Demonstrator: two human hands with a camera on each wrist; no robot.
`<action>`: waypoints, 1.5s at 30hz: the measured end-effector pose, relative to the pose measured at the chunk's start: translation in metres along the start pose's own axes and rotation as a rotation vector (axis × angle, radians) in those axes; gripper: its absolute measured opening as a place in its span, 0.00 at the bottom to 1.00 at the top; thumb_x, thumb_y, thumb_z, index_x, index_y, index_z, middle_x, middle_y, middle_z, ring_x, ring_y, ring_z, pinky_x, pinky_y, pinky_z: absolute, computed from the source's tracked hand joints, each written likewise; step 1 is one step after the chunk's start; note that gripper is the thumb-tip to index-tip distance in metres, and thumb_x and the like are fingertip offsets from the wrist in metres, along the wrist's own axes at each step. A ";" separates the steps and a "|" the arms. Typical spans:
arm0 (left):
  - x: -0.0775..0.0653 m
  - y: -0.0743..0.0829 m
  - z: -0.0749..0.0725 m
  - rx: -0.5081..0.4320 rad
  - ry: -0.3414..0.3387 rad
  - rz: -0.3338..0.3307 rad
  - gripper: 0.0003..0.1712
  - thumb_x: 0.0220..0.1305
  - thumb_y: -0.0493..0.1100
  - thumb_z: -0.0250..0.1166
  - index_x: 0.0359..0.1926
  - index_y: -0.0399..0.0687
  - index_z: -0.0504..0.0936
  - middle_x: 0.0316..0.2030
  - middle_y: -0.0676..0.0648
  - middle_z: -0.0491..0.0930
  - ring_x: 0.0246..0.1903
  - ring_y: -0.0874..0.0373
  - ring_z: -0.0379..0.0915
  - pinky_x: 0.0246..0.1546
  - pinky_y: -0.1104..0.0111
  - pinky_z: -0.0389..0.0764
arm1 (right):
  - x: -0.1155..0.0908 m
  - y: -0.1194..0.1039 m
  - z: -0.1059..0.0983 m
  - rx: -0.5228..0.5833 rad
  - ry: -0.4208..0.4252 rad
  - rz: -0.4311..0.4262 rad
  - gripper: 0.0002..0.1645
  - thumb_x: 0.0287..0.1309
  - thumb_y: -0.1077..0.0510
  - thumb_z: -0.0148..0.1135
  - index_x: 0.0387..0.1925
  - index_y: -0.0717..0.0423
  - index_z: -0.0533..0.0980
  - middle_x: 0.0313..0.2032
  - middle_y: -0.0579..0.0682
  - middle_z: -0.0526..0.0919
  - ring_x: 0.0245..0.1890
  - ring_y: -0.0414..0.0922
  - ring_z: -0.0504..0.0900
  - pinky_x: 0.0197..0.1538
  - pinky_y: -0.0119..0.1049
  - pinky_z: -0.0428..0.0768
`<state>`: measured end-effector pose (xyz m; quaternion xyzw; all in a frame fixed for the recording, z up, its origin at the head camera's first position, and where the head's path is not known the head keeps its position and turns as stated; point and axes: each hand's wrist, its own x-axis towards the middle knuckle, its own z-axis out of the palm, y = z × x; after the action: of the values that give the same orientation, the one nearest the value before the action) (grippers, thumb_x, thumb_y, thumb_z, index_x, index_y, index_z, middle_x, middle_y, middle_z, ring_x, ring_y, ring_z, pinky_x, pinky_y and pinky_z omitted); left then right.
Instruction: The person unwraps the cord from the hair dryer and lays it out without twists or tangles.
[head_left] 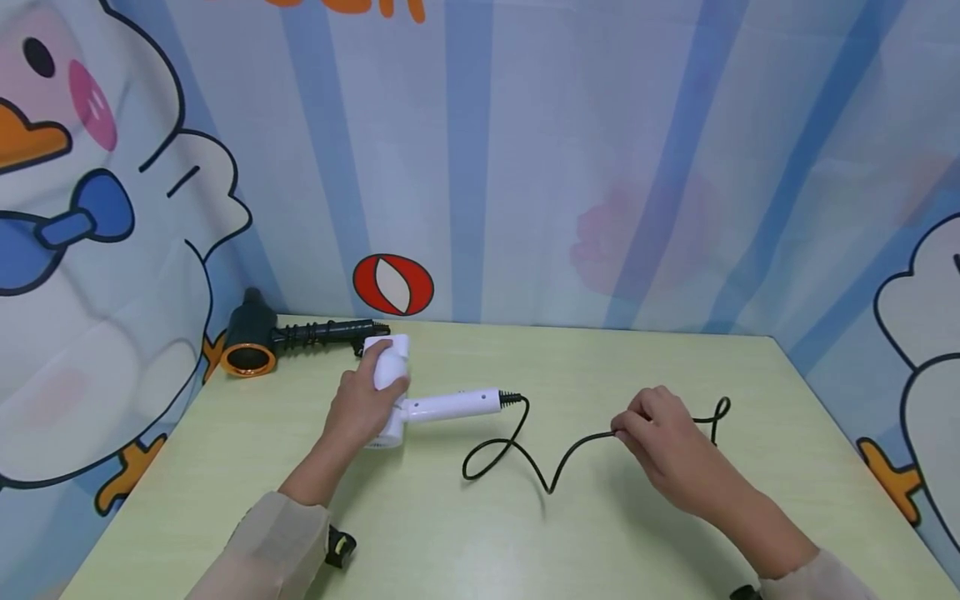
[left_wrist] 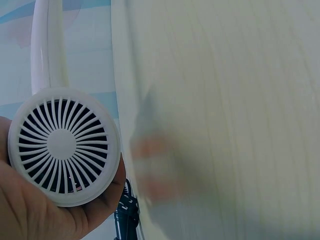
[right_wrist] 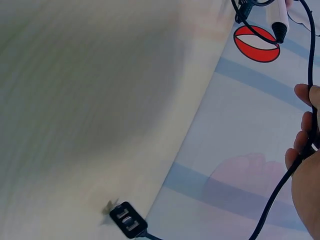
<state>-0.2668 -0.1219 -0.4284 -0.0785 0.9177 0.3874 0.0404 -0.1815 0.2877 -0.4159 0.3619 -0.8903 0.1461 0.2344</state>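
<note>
My left hand (head_left: 367,404) grips the barrel of a white hair dryer (head_left: 450,405), whose handle points right. Up close in the left wrist view, the dryer's round slotted grille (left_wrist: 62,145) rests in the curve of the palm and fingers. From the handle's end a black cord (head_left: 551,490) runs right in a loop and a sharp bend. My right hand (head_left: 675,454) pinches this cord between thumb and fingers, with more cord curling beyond it. A dark plug (right_wrist: 128,220) hangs from the cord in the right wrist view.
A black hair dryer (head_left: 253,329) with an orange rim lies at the table's back left, its cord wound round the handle. The pale table (head_left: 450,542) ends at a printed cloth backdrop (head_left: 517,167) behind and at both sides.
</note>
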 end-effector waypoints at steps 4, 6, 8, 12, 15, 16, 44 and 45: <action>0.000 -0.001 0.000 0.002 0.000 -0.003 0.41 0.72 0.57 0.59 0.79 0.71 0.50 0.59 0.35 0.66 0.52 0.39 0.70 0.43 0.44 0.82 | -0.009 0.003 0.001 -0.038 0.011 0.011 0.04 0.68 0.60 0.62 0.39 0.47 0.81 0.36 0.40 0.70 0.40 0.41 0.66 0.44 0.39 0.64; 0.000 -0.001 0.000 0.004 0.001 -0.002 0.41 0.72 0.57 0.59 0.79 0.71 0.50 0.59 0.35 0.66 0.52 0.39 0.70 0.43 0.45 0.82 | -0.014 0.004 0.001 -0.049 0.006 0.018 0.07 0.72 0.55 0.59 0.38 0.46 0.82 0.36 0.41 0.70 0.42 0.43 0.68 0.44 0.42 0.67; 0.001 -0.001 0.000 0.005 0.003 -0.002 0.41 0.72 0.57 0.59 0.79 0.71 0.50 0.59 0.35 0.66 0.52 0.39 0.70 0.43 0.45 0.82 | -0.018 0.006 0.002 -0.057 0.004 0.020 0.17 0.77 0.48 0.51 0.37 0.46 0.82 0.36 0.42 0.70 0.43 0.45 0.68 0.45 0.43 0.69; 0.000 -0.002 0.000 0.009 -0.002 -0.008 0.41 0.72 0.57 0.59 0.79 0.71 0.49 0.59 0.35 0.66 0.52 0.39 0.70 0.43 0.44 0.82 | -0.024 0.008 0.003 -0.072 0.006 -0.006 0.32 0.78 0.39 0.35 0.34 0.46 0.83 0.36 0.42 0.70 0.41 0.45 0.68 0.43 0.42 0.68; 0.000 -0.002 0.000 0.007 -0.005 -0.013 0.41 0.72 0.57 0.59 0.79 0.72 0.49 0.60 0.35 0.66 0.53 0.39 0.70 0.44 0.44 0.82 | -0.029 0.009 0.003 -0.089 0.001 -0.036 0.34 0.77 0.39 0.34 0.32 0.46 0.83 0.34 0.42 0.71 0.37 0.42 0.66 0.40 0.39 0.67; 0.000 -0.002 0.000 0.006 -0.006 -0.014 0.41 0.72 0.57 0.59 0.79 0.72 0.49 0.60 0.35 0.66 0.53 0.39 0.70 0.44 0.44 0.81 | -0.030 0.010 0.003 -0.092 -0.004 -0.044 0.34 0.77 0.39 0.34 0.32 0.46 0.83 0.34 0.41 0.71 0.36 0.41 0.65 0.39 0.37 0.67; 0.000 -0.003 0.001 -0.004 -0.028 -0.026 0.41 0.72 0.58 0.59 0.79 0.72 0.49 0.61 0.35 0.65 0.54 0.39 0.69 0.46 0.44 0.81 | -0.071 0.023 -0.002 0.016 -0.498 0.196 0.15 0.58 0.65 0.71 0.37 0.39 0.80 0.33 0.34 0.73 0.32 0.31 0.72 0.34 0.32 0.76; 0.000 -0.003 0.001 -0.004 -0.028 -0.028 0.41 0.72 0.58 0.58 0.79 0.72 0.49 0.61 0.35 0.65 0.54 0.39 0.69 0.46 0.44 0.81 | -0.071 0.023 -0.002 0.013 -0.501 0.199 0.16 0.58 0.65 0.71 0.38 0.39 0.80 0.33 0.34 0.73 0.32 0.31 0.71 0.34 0.32 0.76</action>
<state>-0.2666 -0.1237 -0.4315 -0.0860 0.9150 0.3899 0.0582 -0.1528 0.3455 -0.4538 0.2989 -0.9508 0.0803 -0.0109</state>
